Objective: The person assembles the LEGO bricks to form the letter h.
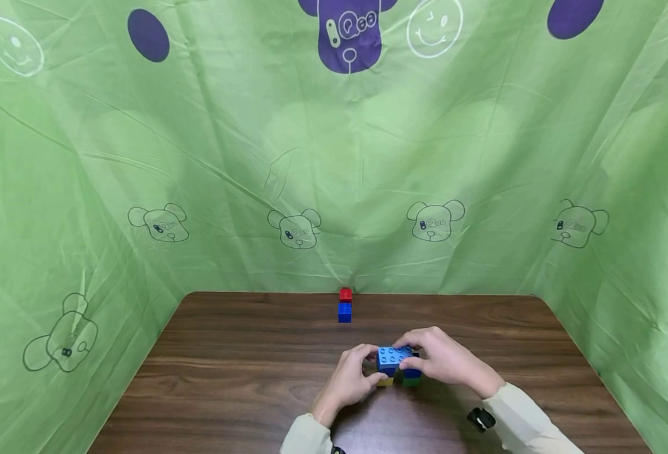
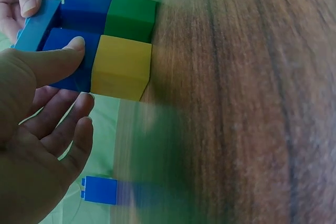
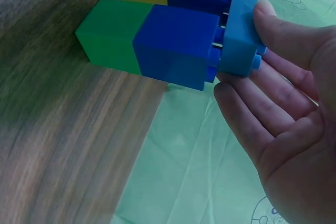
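A yellow brick and a green brick stand side by side on the table. Each carries a dark blue brick: one over the yellow, one over the green. Across the top lies a thin light blue brick; studs show in a gap between it and the dark blue brick on the green side. My left hand pinches the dark blue brick above the yellow one, thumb on its near face. With thumb and fingers, my right hand grips the light blue brick's other end.
Farther back on the wooden table, a blue brick sits in front of a red brick. A green printed cloth rises behind the table and along both sides.
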Action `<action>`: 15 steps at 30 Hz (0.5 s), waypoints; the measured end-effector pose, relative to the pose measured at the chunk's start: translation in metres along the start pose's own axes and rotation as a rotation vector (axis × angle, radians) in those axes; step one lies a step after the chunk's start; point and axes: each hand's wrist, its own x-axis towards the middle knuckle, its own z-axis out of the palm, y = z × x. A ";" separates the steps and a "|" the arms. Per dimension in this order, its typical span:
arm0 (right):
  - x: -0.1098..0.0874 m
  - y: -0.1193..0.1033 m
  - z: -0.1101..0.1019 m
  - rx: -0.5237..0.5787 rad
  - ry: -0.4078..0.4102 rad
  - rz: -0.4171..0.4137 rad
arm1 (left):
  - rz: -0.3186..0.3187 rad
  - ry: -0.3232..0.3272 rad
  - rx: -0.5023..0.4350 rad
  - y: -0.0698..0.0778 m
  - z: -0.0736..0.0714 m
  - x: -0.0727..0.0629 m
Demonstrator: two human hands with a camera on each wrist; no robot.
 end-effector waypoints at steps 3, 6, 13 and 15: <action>0.000 0.001 0.001 0.021 -0.002 0.021 | 0.000 0.010 0.001 -0.002 0.002 0.000; -0.002 0.002 0.001 0.019 -0.004 0.033 | -0.003 0.021 -0.008 -0.005 0.004 -0.001; -0.004 0.002 0.003 -0.058 0.015 -0.032 | 0.013 0.033 -0.007 -0.006 0.006 0.000; -0.003 0.001 0.004 -0.062 0.011 -0.048 | 0.016 0.027 -0.020 -0.007 0.006 -0.001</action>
